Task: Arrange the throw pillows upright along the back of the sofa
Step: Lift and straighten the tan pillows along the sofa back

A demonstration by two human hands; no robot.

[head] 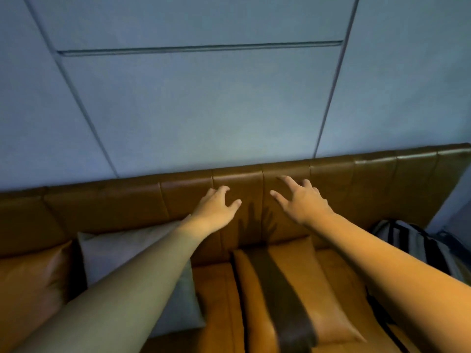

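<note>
A brown leather sofa back [127, 205] runs across the view. An orange throw pillow with a dark brown stripe [308, 284] lies flat on the seat in the middle. A grey pillow [107, 253] rests to its left, partly under my left forearm. At the far left an orange-brown pillow [30, 284] lies on the seat. My left hand [216, 207] and my right hand [303, 200] are stretched out in front of the sofa back, above the striped pillow, fingers spread, holding nothing.
A grey panelled wall [204, 110] rises behind the sofa. A striped black and white bag [418, 248] sits at the right end of the seat.
</note>
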